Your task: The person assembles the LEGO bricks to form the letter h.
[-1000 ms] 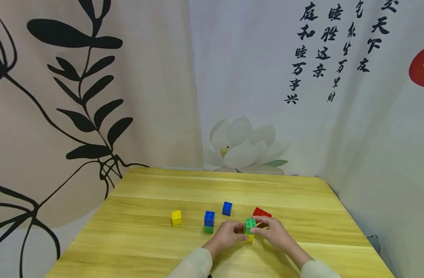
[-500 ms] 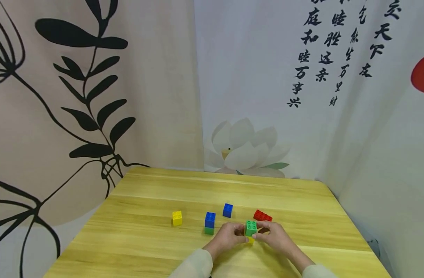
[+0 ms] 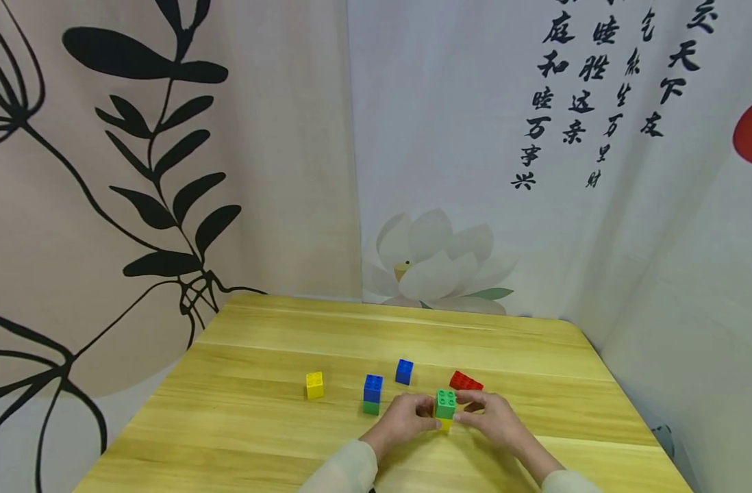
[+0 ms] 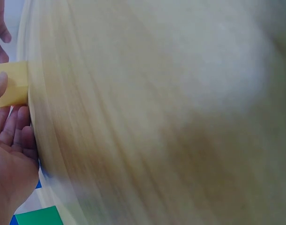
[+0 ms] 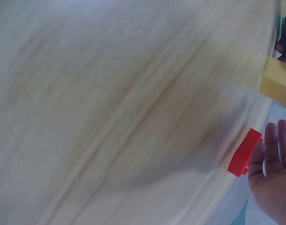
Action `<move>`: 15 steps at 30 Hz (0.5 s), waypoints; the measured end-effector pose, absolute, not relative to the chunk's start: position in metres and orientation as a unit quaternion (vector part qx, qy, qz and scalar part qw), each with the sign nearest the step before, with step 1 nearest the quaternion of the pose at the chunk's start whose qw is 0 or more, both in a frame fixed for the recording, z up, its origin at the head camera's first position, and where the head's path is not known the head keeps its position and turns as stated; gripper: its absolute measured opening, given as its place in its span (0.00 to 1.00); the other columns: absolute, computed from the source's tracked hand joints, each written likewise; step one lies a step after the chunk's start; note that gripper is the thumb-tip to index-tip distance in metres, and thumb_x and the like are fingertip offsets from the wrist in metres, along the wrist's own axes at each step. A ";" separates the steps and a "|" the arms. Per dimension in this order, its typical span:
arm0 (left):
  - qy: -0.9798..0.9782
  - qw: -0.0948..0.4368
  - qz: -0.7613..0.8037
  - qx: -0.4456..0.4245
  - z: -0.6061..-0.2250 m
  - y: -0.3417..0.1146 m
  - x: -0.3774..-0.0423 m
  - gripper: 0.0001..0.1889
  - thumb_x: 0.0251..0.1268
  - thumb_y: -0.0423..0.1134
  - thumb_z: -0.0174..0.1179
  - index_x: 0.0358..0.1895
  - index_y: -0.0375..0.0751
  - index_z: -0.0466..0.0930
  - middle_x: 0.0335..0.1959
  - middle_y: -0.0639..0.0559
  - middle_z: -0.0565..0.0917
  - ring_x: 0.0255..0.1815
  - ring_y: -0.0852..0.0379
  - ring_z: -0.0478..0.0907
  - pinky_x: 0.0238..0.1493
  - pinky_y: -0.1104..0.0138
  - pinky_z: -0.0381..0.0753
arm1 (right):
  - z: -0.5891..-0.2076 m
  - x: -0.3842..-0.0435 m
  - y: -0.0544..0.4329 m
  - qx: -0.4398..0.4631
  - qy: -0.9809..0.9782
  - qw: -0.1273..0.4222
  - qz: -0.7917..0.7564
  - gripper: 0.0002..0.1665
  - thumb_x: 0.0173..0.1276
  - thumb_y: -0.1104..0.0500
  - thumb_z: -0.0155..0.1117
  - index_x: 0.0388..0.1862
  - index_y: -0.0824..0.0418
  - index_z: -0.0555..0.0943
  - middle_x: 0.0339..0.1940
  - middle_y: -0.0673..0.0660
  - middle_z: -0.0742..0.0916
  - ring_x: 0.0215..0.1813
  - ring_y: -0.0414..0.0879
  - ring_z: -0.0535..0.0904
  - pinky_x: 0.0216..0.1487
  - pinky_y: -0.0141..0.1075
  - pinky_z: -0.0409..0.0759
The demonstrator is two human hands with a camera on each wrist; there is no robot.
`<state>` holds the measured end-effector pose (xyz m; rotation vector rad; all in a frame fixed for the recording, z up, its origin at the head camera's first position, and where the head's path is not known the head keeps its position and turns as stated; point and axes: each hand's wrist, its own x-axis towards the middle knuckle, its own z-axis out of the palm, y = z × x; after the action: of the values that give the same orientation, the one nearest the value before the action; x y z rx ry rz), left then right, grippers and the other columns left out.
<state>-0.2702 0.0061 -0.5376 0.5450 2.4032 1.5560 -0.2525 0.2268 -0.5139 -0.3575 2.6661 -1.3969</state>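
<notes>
A two-block stack stands near the near half of the wooden table [image 3: 271, 438], a green block [image 3: 446, 404] with its studs up on top of a lower yellow block [image 3: 446, 425]; whether the base of the stack touches the table is hard to tell. The left hand [image 3: 403, 418] comes in from 8 o'clock and pinches the lower yellow block, its thumb laid on one face in the left wrist view. The right hand [image 3: 496, 424], toward 4 o'clock, holds nothing: its fingers are spread, with the tips just beside the stack, and the right wrist view shows a gap between its fingers and the yellow block. Seen from the stack, a red block [image 3: 466, 381] lies at 1 o'clock, close to the right fingers. A single blue block [image 3: 403, 371] sits at 10 o'clock. At 9 o'clock, past the left hand, another blue block [image 3: 372, 387] stands on a second green block [image 3: 371, 408], and farther out, a little past 9, is a lone yellow block [image 3: 314, 385]. Beyond the table, at 12 o'clock, a pale lotus [image 3: 434, 260] is printed on a white cloth [image 3: 437, 123].
</notes>
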 end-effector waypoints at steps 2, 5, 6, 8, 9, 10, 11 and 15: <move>0.819 0.114 0.530 0.186 -0.538 0.006 -0.270 0.14 0.58 0.33 0.72 0.48 0.41 0.86 0.34 0.59 0.84 0.35 0.63 0.77 0.40 0.68 0.79 | -0.512 -0.253 0.228 -0.111 0.881 0.050 -0.457 0.30 0.64 0.51 0.73 0.62 0.62 0.80 0.53 0.59 0.85 0.50 0.52 0.80 0.44 0.43 0.82; 0.820 0.111 0.529 0.190 -0.538 0.006 -0.270 0.14 0.58 0.33 0.72 0.48 0.40 0.86 0.34 0.59 0.84 0.35 0.63 0.77 0.40 0.69 0.79 | -0.509 -0.253 0.231 -0.092 0.886 0.035 -0.454 0.27 0.64 0.54 0.73 0.60 0.63 0.81 0.54 0.60 0.85 0.51 0.51 0.80 0.45 0.44 0.82; 0.819 0.110 0.529 0.190 -0.538 0.006 -0.271 0.14 0.58 0.33 0.72 0.48 0.40 0.86 0.34 0.59 0.84 0.35 0.63 0.77 0.40 0.69 0.79 | -0.507 -0.253 0.231 -0.085 0.888 0.026 -0.452 0.26 0.64 0.55 0.73 0.59 0.64 0.81 0.53 0.60 0.85 0.50 0.51 0.80 0.45 0.44 0.82; 0.819 0.112 0.530 0.189 -0.538 0.006 -0.271 0.14 0.58 0.33 0.72 0.48 0.40 0.86 0.34 0.59 0.84 0.35 0.63 0.77 0.40 0.69 0.79 | -0.506 -0.255 0.233 -0.066 0.890 0.012 -0.451 0.25 0.64 0.57 0.73 0.58 0.64 0.82 0.53 0.60 0.86 0.50 0.51 0.80 0.45 0.43 0.82; 0.819 0.113 0.531 0.187 -0.538 0.006 -0.271 0.14 0.58 0.33 0.72 0.49 0.41 0.86 0.35 0.60 0.84 0.35 0.63 0.77 0.40 0.69 0.79 | -0.506 -0.256 0.234 -0.054 0.891 0.006 -0.450 0.25 0.63 0.57 0.73 0.58 0.64 0.82 0.52 0.59 0.86 0.50 0.51 0.81 0.45 0.43 0.82; 0.819 0.115 0.532 0.185 -0.538 0.006 -0.271 0.14 0.58 0.33 0.72 0.49 0.41 0.86 0.35 0.60 0.84 0.35 0.63 0.77 0.40 0.68 0.79 | -0.506 -0.257 0.236 -0.044 0.892 0.001 -0.449 0.25 0.63 0.56 0.73 0.58 0.64 0.82 0.52 0.59 0.86 0.50 0.51 0.81 0.44 0.42 0.82; 0.819 0.116 0.531 0.183 -0.538 0.006 -0.271 0.15 0.58 0.33 0.72 0.49 0.41 0.86 0.35 0.60 0.84 0.35 0.63 0.77 0.40 0.68 0.79 | -0.506 -0.258 0.237 -0.035 0.893 -0.003 -0.449 0.25 0.64 0.56 0.73 0.58 0.64 0.82 0.51 0.58 0.86 0.50 0.51 0.81 0.44 0.42 0.82; 0.820 0.126 0.531 0.169 -0.538 0.007 -0.270 0.16 0.58 0.34 0.72 0.51 0.43 0.86 0.35 0.60 0.83 0.36 0.62 0.76 0.41 0.67 0.79 | -0.510 -0.264 0.247 -0.014 0.894 -0.014 -0.448 0.26 0.65 0.56 0.72 0.60 0.64 0.81 0.53 0.60 0.85 0.51 0.52 0.81 0.44 0.41 0.82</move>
<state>-0.2700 0.0071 -0.5380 0.4921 2.3891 1.5473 -0.2641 0.2471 -0.5103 -0.0436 2.8328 -1.4200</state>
